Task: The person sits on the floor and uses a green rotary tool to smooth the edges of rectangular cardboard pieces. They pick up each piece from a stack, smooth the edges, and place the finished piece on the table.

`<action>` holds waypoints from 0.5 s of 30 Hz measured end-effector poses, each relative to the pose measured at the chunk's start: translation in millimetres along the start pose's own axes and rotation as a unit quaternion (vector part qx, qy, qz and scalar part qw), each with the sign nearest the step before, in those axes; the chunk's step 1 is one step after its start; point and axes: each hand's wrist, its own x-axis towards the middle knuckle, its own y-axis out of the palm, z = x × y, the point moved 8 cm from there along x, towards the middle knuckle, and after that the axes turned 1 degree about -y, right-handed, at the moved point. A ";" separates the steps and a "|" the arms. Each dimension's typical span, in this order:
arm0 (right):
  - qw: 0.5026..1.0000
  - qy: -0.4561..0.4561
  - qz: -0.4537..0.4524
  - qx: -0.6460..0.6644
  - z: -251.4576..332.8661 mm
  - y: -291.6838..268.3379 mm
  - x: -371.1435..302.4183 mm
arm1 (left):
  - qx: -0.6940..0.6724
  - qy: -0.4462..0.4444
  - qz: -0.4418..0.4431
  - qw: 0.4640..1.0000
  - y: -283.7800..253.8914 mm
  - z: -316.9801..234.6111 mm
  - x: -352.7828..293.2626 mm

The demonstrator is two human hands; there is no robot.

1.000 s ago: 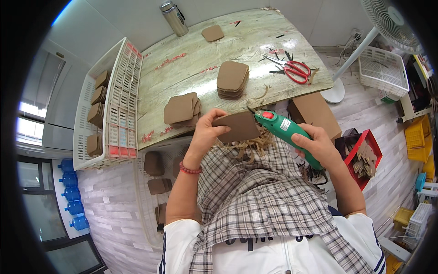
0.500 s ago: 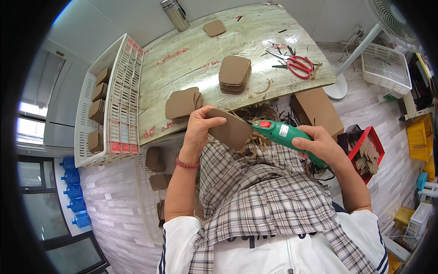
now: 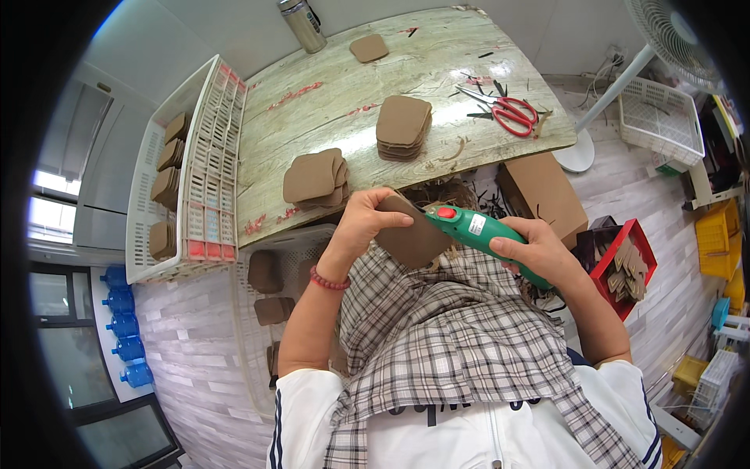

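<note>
My left hand (image 3: 366, 228) pinches a brown rounded-square pad (image 3: 416, 234) by its upper left corner, thumb on the face toward me. The pad hangs tilted over my lap, just off the table's near edge. My right hand (image 3: 539, 248) is wrapped around a green handheld power tool (image 3: 484, 233) with a red switch. The tool's narrow head meets the pad's upper right edge; its very tip is hard to make out. On the table lie two stacks of similar brown pads, one to the left (image 3: 314, 176) and one in the middle (image 3: 401, 125).
Red-handled scissors (image 3: 512, 116) lie among dark scraps on the table (image 3: 312, 102). A single pad (image 3: 369, 48) and a steel flask (image 3: 303, 27) are farther back. White crates stand left (image 3: 211, 156) and below (image 3: 242, 313). A cardboard box (image 3: 547, 199) and red bin (image 3: 644, 250) are right.
The tool's head has moved slightly left and up along the pad's edge. The pad has turned and hangs more steeply, and my left hand has shifted a little right.
</note>
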 end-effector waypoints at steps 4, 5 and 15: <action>1.000 -0.005 0.003 -0.002 3.8 2.8 2.9 | 0.013 -0.019 0.013 1.000 5.7 -5.2 -1.2; 1.000 -0.003 0.004 -0.005 4.5 3.3 3.9 | 0.018 -0.022 0.017 0.999 5.3 -6.2 -1.2; 0.999 -0.022 0.025 0.017 8.8 20.6 22.6 | 0.005 -0.052 0.015 0.999 -13.8 -17.2 -12.6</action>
